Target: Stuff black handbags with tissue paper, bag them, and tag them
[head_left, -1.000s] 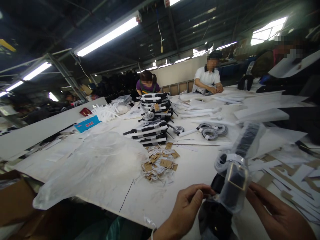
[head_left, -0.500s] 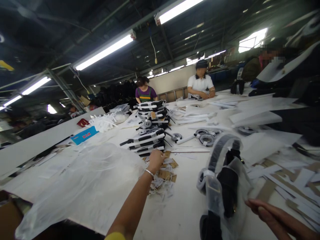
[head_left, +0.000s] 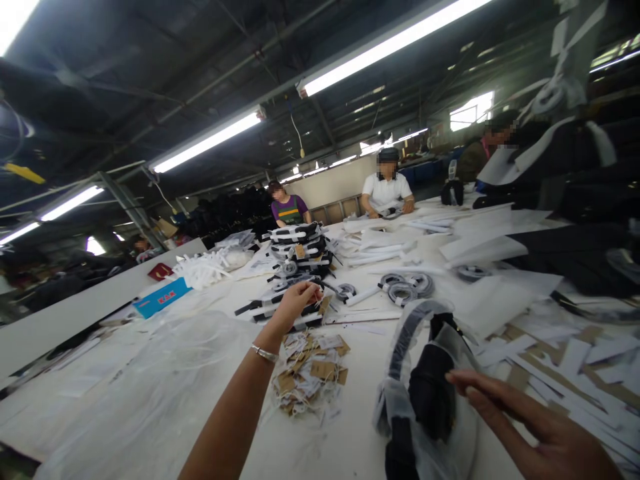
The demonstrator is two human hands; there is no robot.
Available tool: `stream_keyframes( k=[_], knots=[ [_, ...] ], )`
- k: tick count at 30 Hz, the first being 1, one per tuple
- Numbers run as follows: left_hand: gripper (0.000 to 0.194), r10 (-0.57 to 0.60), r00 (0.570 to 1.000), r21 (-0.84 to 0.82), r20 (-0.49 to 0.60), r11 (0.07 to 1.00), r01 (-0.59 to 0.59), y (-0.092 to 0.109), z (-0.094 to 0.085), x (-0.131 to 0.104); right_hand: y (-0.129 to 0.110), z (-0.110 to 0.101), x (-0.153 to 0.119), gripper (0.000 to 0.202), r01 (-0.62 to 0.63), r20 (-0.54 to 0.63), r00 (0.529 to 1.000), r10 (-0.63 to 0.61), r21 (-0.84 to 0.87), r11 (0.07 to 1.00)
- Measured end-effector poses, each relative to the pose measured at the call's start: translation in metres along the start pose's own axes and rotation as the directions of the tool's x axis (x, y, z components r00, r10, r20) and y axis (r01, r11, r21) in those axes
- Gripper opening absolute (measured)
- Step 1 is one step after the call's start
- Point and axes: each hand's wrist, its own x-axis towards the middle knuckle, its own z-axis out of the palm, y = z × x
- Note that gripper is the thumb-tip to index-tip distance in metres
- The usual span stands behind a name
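My left hand, with a bracelet at its wrist, is raised above a heap of brown and white hang tags with white strings. Its fingers are pinched on a brown hang tag that dangles in front of the stacked black straps. Close to me on the right lies a black bag, partly wrapped in clear plastic, with a plastic-covered strap arching over it. Beside the bag is my right hand, its fingers stretched out and the thumb apart; the fingertips reach the bag's edge, though contact is unclear.
Stacked black pieces with white wrapping stand mid-table. Coiled straps lie right of them, paper strips farther right. A clear plastic sheet covers the left, near a blue box. Two co-workers are across the table.
My left hand has lifted out of the tag heap with a tag in its fingers. My right hand has moved left, closer to the bag. The view has shifted slightly.
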Motion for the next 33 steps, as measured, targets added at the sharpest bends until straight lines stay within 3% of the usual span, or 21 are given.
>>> stream_keyframes(
  k=[3, 7, 9, 12, 15, 17, 20, 22, 26, 29, 33],
  knots=[
    [0.035, 0.117, 0.993, -0.151, 0.017, 0.982, -0.114, 0.052, 0.002, -0.014, -0.036, 0.01, 0.031, 0.031, 0.158, 0.051, 0.986, -0.161, 0.065, 0.985],
    [0.04, 0.199, 0.975, -0.282, 0.101, 0.945, -0.164, 0.11, 0.023, -0.041, -0.068, 0.03, 0.071, 0.046, 0.274, 0.128, 0.946, -0.298, 0.175, 0.946],
    [0.042, 0.228, 0.962, -0.32, 0.153, 0.932, -0.17, 0.132, 0.037, -0.056, -0.078, 0.037, 0.084, 0.059, 0.21, 0.189, 0.945, -0.265, 0.268, 0.94],
    [0.042, 0.263, 0.942, -0.327, 0.207, 0.926, -0.187, 0.152, 0.054, -0.074, -0.085, 0.04, 0.091, 0.068, 0.005, 0.315, 0.934, -0.17, 0.463, 0.887],
    [0.043, 0.293, 0.934, -0.277, 0.207, 0.933, -0.231, 0.155, 0.063, -0.078, -0.085, 0.033, 0.087, 0.042, -0.09, 0.405, 0.896, -0.183, 0.569, 0.817],
    [0.043, 0.322, 0.934, -0.22, 0.158, 0.933, -0.284, 0.151, 0.066, -0.076, -0.082, 0.025, 0.082, 0.036, -0.105, 0.414, 0.894, -0.172, 0.566, 0.818],
    [0.039, 0.396, 0.918, -0.11, 0.021, 0.914, -0.391, 0.142, 0.072, -0.076, -0.077, 0.011, 0.077, 0.044, -0.16, 0.355, 0.934, -0.034, 0.501, 0.851],
    [0.031, 0.446, 0.895, -0.045, -0.013, 0.894, -0.446, 0.138, 0.079, -0.083, -0.077, 0.002, 0.075, 0.057, -0.173, 0.293, 0.955, 0.049, 0.417, 0.892],
    [0.028, 0.497, 0.859, 0.028, 0.12, 0.863, -0.504, 0.135, 0.101, -0.101, -0.087, -0.015, 0.076, 0.065, -0.096, 0.209, 0.977, 0.037, 0.282, 0.955],
    [0.022, 0.474, 0.867, -0.021, 0.155, 0.879, -0.477, 0.134, 0.113, -0.102, -0.094, -0.025, 0.078, 0.062, -0.038, 0.19, 0.982, -0.003, 0.211, 0.977],
    [0.022, 0.429, 0.884, -0.145, 0.184, 0.902, -0.408, 0.134, 0.113, -0.094, -0.094, -0.039, 0.08, 0.062, 0.015, 0.167, 0.985, -0.033, 0.11, 0.994]
  ],
)
